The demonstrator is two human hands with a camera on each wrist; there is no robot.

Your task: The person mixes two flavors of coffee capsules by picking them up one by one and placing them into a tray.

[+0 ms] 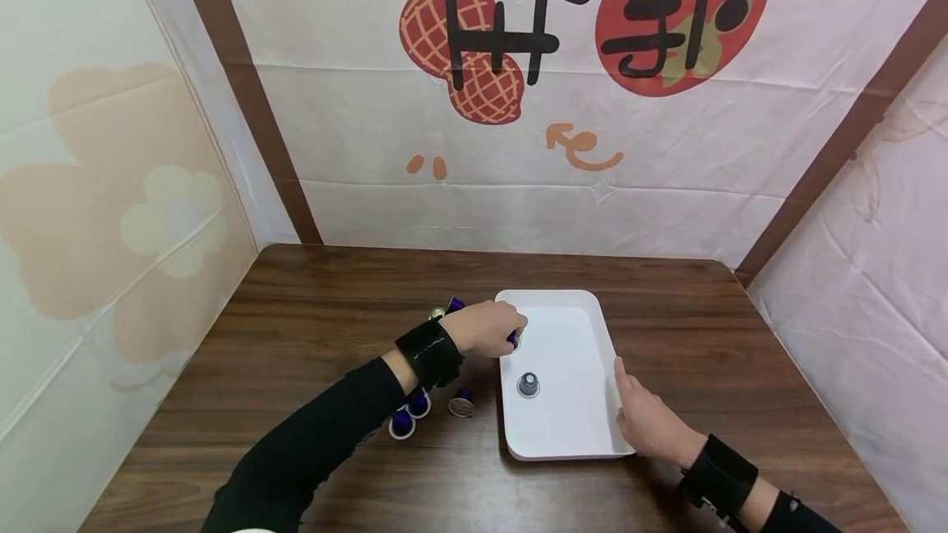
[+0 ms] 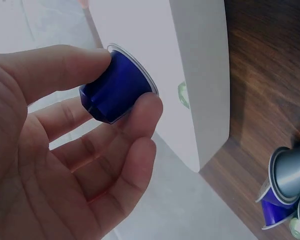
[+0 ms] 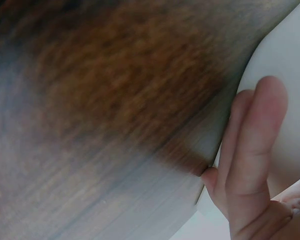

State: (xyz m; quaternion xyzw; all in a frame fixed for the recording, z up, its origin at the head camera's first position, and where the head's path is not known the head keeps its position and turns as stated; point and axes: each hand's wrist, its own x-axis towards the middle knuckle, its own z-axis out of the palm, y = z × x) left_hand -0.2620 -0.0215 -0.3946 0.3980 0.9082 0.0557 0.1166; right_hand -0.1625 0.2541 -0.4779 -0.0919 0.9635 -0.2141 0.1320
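A blue capsule (image 2: 112, 87) is clamped in the left hand (image 1: 485, 329), pinched between the thumb on 1 side and a fingertip on the other. In the head view it is held at the left edge of the white tray (image 1: 566, 311) and is largely covered by the hand; whether the tray is touched by it cannot be told. The tray seems to be steadied by the right hand (image 1: 655, 419), whose fingers are laid nearly straight along its right side, with nothing gripped. Inside the tray, 1 grey capsule (image 1: 528, 386) is stood with its narrow end up, and this pose can be taken as a guide. The step in hand is judged to be the setting down of the blue capsule in the tray. For that, the wide rim, pointed away from the palm, should be turned down and seated flat before the pinch is relaxed; if it is released at a tilt, the capsule could be tipped and rolled. Only light pressure should be used, as the wall could be dented. The raised tray edge should be cleared from above, and the right hand's contact should be gentle, so that the tray is not slid across the table (image 1: 741, 368). The black sleeve (image 1: 318, 434) should be lifted clear of the loose capsules (image 1: 402, 424) lying near it, since these could easily be knocked.
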